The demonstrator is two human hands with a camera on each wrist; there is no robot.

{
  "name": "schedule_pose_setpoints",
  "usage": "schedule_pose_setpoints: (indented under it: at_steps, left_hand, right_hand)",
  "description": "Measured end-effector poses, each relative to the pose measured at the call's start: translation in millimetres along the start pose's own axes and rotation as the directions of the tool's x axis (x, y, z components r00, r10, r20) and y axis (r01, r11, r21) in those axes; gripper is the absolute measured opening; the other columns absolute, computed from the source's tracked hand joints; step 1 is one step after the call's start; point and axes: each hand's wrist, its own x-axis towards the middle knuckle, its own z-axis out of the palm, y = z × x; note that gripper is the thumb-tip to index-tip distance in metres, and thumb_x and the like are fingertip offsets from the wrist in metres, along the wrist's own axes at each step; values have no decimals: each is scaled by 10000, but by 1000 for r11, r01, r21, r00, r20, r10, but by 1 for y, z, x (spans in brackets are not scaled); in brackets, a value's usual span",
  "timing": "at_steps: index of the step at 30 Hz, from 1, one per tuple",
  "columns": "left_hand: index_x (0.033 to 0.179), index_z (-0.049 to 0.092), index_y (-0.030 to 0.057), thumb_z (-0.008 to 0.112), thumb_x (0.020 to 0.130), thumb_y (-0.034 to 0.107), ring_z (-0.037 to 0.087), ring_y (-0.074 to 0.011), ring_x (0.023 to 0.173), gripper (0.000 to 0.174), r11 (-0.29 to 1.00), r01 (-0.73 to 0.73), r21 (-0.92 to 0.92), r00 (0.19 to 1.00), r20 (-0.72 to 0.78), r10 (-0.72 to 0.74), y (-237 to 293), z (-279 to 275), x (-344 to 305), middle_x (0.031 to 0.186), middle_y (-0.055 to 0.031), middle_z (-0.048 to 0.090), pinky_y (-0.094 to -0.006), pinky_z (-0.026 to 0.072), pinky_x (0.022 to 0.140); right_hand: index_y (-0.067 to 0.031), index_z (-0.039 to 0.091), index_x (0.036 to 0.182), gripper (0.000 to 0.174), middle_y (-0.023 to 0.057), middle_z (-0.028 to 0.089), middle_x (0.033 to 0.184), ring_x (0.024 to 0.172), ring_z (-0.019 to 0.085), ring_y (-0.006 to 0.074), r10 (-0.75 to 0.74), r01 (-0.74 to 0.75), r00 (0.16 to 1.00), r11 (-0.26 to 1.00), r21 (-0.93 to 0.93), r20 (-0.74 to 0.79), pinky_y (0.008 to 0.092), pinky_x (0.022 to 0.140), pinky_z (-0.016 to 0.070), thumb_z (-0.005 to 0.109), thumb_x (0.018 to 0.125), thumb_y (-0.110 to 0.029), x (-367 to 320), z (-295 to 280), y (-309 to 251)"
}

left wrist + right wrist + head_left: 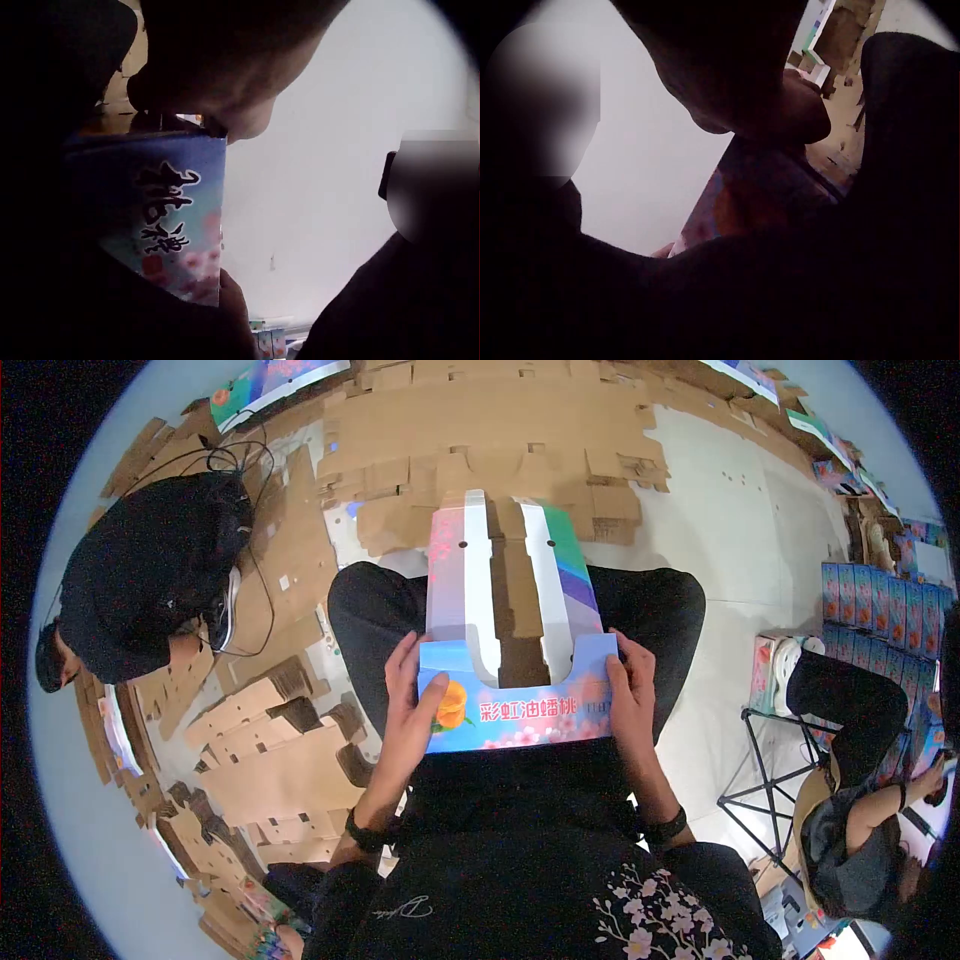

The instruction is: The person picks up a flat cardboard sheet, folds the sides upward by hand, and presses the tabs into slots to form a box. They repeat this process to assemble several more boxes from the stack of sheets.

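A printed cardboard box, blue and pink with a peach picture and red lettering, rests over the lap with an open middle showing brown cardboard. The left hand grips its left side, thumb on the printed face and fingers at the edge. On the opposite side the right hand holds it the same way. In the left wrist view a box panel with dark lettering lies beside the left hand. The right wrist view is dark; the right hand is above a printed panel.
Flattened brown cardboard covers much of the floor ahead and at left. A person in black bends down at left. At right are a black-framed stool, another seated person and stacked printed boxes.
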Motion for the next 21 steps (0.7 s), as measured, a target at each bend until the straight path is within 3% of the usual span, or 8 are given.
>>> schedule_pose_setpoints:
  at_steps: [1,3,7,10,16,21]
  left_hand:
    - [1515,426,21,596,1024,209,406,-251,1399,553,997,41,-66,999,12,-40,-1,-1,1,1506,-141,385,-379,322,1182]
    - [1495,465,22,579,1034,255,381,-266,1422,529,973,118,-198,993,45,-112,0,-1,6,1493,-152,405,-381,296,1199]
    - [1461,520,26,499,1071,348,368,-272,1430,506,970,155,-190,988,36,-150,-5,-1,14,1458,-157,439,-373,269,1211]
    - [1454,536,29,433,1098,396,367,-269,1429,521,957,199,-209,980,15,-200,0,5,15,1447,-157,450,-367,259,1215]
    - [1484,521,32,372,1117,430,369,-261,1424,561,957,205,-203,978,12,-207,-3,7,18,1470,-154,420,-362,257,1217]
    - [1532,479,52,328,1116,459,356,-281,1422,601,959,225,-173,974,26,-224,-12,9,20,1492,-169,370,-373,240,1225]
  right_hand:
    - [-25,527,1428,434,135,538,1362,1189,569,231,-66,70,997,991,-114,43,357,1047,460,564,1001,-91,4,-1,2]
    - [-36,564,1404,410,135,544,1346,1214,555,235,55,-55,997,998,5,53,361,1078,431,555,999,-101,9,-1,4]
    - [-39,609,1363,378,140,553,1319,1248,535,231,169,-190,979,959,213,111,360,1109,398,537,1002,-124,12,-2,-7]
    - [-16,580,1379,373,107,609,1326,1196,570,174,149,-159,986,975,156,76,320,1061,442,467,1056,-166,15,1,0]
    - [-42,641,1311,343,111,584,1274,1185,566,195,247,-247,968,939,240,32,332,1061,432,523,1082,-269,16,5,12]
    - [-44,655,1300,324,118,595,1248,1172,577,203,191,-193,981,976,105,23,331,1053,441,544,1075,-249,18,4,7]
